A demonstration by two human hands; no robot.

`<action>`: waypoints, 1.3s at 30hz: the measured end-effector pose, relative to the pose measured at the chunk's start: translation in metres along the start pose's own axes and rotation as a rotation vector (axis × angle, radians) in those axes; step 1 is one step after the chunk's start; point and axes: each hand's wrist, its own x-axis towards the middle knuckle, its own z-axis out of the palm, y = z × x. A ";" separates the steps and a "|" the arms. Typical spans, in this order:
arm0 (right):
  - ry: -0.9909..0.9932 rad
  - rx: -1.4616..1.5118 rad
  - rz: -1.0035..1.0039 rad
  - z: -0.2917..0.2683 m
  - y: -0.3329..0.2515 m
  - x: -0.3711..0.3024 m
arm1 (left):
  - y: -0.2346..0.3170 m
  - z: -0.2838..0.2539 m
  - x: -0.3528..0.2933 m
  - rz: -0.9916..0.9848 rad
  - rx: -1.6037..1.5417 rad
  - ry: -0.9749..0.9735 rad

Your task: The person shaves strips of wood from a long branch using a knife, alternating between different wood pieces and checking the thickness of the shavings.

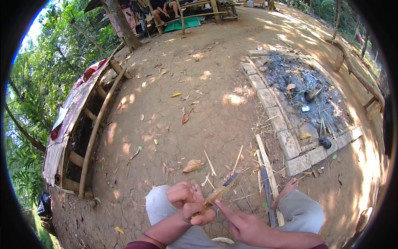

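A knife with a pale wooden handle and a short dark blade is in my left hand, whose fingers curl round the rear of the handle. The blade points away from me and to the right. My right hand has its index finger stretched out, with the tip at the handle's side; its other fingers are loosely bent. Beyond the blade, thin bamboo slivers lie scattered on the ground. To the right, a long dark flat strip lies beside a pale split bamboo strip, close to my bare foot.
A block-edged fire pit with ash and litter lies at the right. A low bamboo bench stands at the left. Dry leaves dot the cracked earth. A person sits under a shelter at the back, beside a tree trunk.
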 end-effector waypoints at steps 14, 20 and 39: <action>-0.115 -0.265 0.236 -0.003 -0.013 0.005 | -0.005 -0.009 0.001 -0.043 -0.057 -0.089; -0.208 -0.382 0.291 -0.003 -0.012 0.020 | -0.004 -0.011 0.006 -0.082 -0.099 -0.124; -0.028 0.011 0.409 0.017 0.028 0.003 | 0.004 -0.009 0.005 -0.241 -0.258 -0.110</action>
